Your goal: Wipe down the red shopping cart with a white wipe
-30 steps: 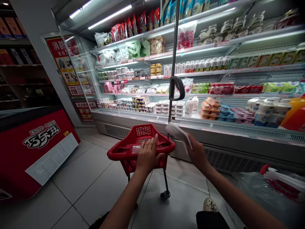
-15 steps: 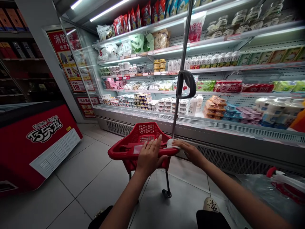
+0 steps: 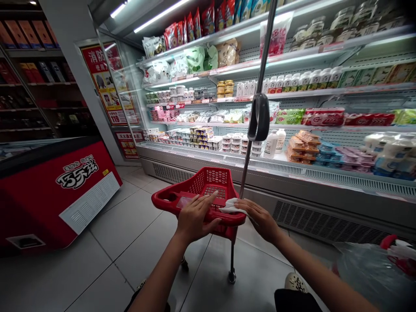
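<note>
Nearby, a pole (image 3: 265,52) rises behind the right hand (image 3: 260,219) gripping cloth (image 3: 230,206), left hand (image 3: 193,219) resting outspread on cart (image 3: 229,218).

1. Red chest freezer (image 3: 42,212) over on the left, with a white vent grille (image 3: 91,203) and chunky lettering (image 3: 78,173).
2. Big lit-up fridge case (image 3: 325,190) on the far side, stuffed: red pouches (image 3: 208,21) up high, yellow tubs (image 3: 225,89), white bottles (image 3: 271,143) lower down.
3. Red poster (image 3: 108,82) on the far left wall.
4. Clear plastic bundle (image 3: 370,271) near right, kinda hard to make out.
</note>
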`<action>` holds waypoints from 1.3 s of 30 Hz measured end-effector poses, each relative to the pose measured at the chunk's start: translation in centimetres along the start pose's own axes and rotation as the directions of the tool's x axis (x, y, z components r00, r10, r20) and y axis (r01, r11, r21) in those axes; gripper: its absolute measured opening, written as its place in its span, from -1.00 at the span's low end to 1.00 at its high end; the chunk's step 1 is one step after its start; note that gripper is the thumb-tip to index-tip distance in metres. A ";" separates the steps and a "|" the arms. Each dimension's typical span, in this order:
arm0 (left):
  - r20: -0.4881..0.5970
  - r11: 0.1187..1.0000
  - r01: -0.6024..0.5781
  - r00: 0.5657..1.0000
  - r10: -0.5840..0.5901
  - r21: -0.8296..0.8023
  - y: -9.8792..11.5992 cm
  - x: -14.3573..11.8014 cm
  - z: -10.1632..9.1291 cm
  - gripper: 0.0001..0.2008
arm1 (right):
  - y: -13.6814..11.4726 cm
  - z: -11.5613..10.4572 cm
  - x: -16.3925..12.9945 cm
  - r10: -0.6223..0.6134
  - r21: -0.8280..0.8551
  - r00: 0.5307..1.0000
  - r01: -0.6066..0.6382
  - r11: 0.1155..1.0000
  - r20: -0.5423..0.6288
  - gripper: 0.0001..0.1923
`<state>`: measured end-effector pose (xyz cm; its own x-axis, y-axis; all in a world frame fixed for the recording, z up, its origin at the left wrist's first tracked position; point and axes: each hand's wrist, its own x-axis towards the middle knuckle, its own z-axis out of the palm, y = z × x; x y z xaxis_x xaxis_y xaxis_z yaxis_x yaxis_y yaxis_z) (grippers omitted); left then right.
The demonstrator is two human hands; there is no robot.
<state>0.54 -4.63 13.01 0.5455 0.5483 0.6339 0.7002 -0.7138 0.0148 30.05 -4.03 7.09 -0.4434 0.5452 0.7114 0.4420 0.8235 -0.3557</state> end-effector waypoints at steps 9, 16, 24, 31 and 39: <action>-0.006 0.980 0.197 0.980 -0.197 0.030 0.3 -0.1 -1.6 -0.34 | -7.0 8.3 -4.3 0.240 0.153 0.918 -0.201 0.968 -0.314 -0.38; -0.028 0.946 0.323 0.946 -0.323 0.011 2.6 -0.7 -0.1 -0.37 | -5.6 10.2 -6.6 0.259 0.116 0.911 -0.234 0.965 -0.319 -0.39; 0.090 0.964 0.262 0.962 -0.257 -0.044 1.5 -0.3 -0.8 -0.29 | -4.8 10.6 -4.2 0.534 0.303 0.700 -0.440 0.845 -0.474 -0.44; 0.128 0.975 0.213 0.971 -0.204 -0.063 1.1 -0.2 -1.0 -0.19 | -1.6 6.8 -0.8 0.516 0.386 0.824 -0.408 0.827 -0.234 -0.57; 0.127 0.974 0.226 0.966 -0.226 0.009 -1.2 -0.3 -1.7 -0.26 | -0.6 5.2 4.1 0.436 0.428 0.889 -0.450 0.784 0.137 -0.70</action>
<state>-1.26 -4.69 14.10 0.4275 0.7459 0.5108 0.8096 -0.5672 0.1507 23.84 -1.47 7.10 -0.3081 0.8656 0.3947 0.2121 0.4670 -0.8584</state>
